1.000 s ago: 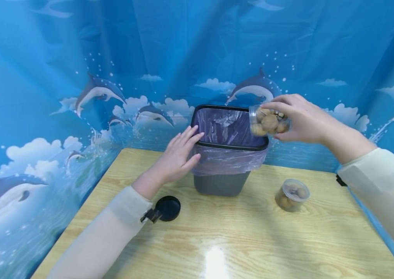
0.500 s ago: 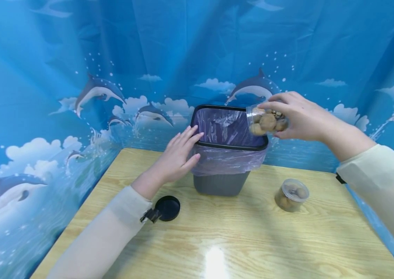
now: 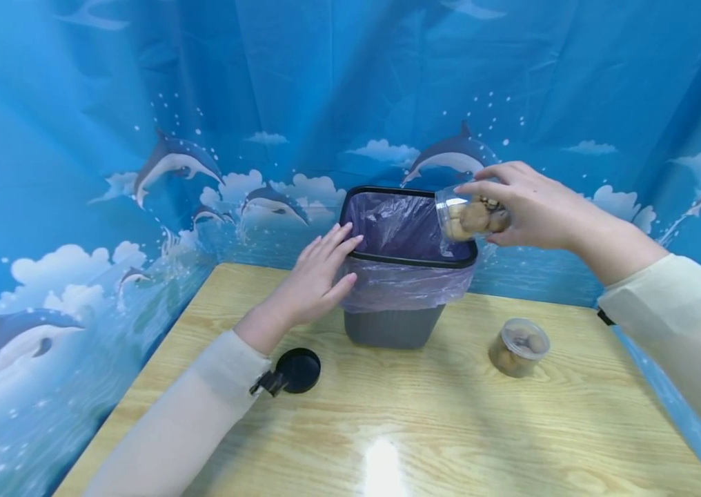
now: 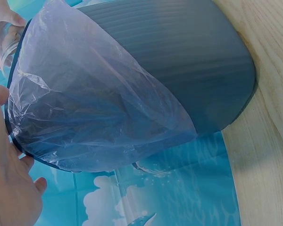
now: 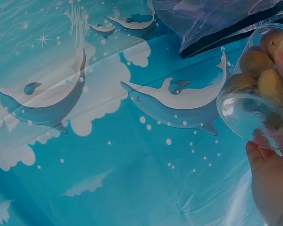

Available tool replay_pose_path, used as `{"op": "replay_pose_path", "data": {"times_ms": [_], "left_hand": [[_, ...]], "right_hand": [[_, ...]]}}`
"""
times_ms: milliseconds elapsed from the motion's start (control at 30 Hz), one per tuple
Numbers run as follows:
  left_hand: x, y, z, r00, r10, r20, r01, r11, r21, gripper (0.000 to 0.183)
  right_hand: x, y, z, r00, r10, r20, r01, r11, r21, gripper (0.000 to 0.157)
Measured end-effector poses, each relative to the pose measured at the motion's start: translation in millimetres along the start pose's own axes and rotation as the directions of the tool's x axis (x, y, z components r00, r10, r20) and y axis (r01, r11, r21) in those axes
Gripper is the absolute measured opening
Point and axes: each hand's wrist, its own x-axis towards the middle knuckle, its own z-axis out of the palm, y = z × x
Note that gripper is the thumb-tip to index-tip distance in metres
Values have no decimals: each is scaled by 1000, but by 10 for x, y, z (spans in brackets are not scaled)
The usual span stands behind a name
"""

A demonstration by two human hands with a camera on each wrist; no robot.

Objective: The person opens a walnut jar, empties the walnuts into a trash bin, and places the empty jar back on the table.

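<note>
My right hand (image 3: 533, 207) grips a clear plastic jar (image 3: 453, 215) tipped on its side, its left end over the right part of the bin's rim. Round brown pieces (image 5: 254, 63) lie inside the jar. Below it stands a grey trash bin (image 3: 395, 327) with a black rim, lined with a thin purple plastic bag (image 3: 409, 283) folded over the outside. At the bin's left side my left hand (image 3: 319, 279) rests with extended fingers, its fingertips right at the rim. The left wrist view shows this hand (image 4: 12, 174) beside the bin's mouth.
A second clear jar (image 3: 519, 347) holding round brown pieces stands upright on the wooden table (image 3: 450, 428), right of the bin. A round black lid (image 3: 298, 371) lies near my left wrist. Blue curtain (image 3: 301, 90) printed with dolphins hangs behind and along the sides.
My right hand has moved the jar slightly left and up, farther over the bin's mouth. The brown pieces have shifted inside the jar. My left hand stays in place.
</note>
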Motion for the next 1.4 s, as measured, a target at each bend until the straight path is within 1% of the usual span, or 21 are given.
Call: {"op": "replay_pose_path", "data": {"times_ms": [300,667,967,1233,1400], "left_hand": [[-4,6,1,1000,-6,1,6,1000,2,60],[-1,9,-1,1000,-8,5,8,1000,3,60],[1,7,5,1000,-8,0,8,1000,1,60],[4,6,12,1000,-7,-2,7,1000,4,60],[7,7,13,1000,-9,-6,9,1000,8,60]], "right_hand": [[13,-15,-10,999,-47,-9,47,999,-16,86],[33,-25,-17,997,-73,16,73,997,-25,85],[71,-49,-16,995,-80,50,82,996,-35,87],[61,-38,-11,996,-67,64,73,993,-89,84],[57,-60,-44,996,-58,73,65,992,-104,87]]}}
